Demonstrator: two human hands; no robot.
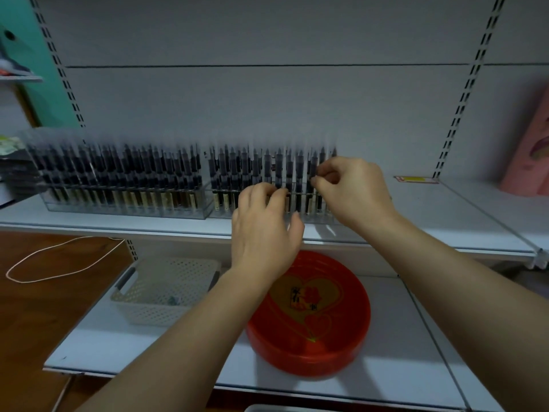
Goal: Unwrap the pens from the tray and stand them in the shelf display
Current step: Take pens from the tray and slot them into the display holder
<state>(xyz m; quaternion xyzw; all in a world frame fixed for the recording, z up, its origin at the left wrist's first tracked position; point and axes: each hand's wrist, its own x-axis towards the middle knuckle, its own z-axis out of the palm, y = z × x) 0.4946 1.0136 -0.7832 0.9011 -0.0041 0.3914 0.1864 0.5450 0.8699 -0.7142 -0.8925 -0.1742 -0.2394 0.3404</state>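
Nearest my view: both bare forearms, reaching up and forward from 6 o'clock over the lower shelf.

Red round tray sits on that shelf at about 6 o'clock, partly under my left wrist. Heart print on its floor; I see no wrapped pens on the part that shows. White perforated basket just beside it at 8 o'clock, apart from the tray.

Room: upper shelf is open to the right of the display, out to the pink item at 3 o'clock. White cord loops on the brown floor at 9 o'clock.

Clear display racks run along the upper shelf from 9 o'clock to centre. Pens stand upright in them, long axis vertical, dark caps up, pale barrels down. Tops are motion-blurred.

Right hand: at the right end of the row, thumb and forefinger pinched on the upper part of one dark pen, which stands vertical like its neighbours. Other fingers curled.

Left hand: just left of the right hand and lower, fingers bent toward the pens at the rack front. Fingertips are hidden behind the knuckles; I cannot tell if it holds anything.
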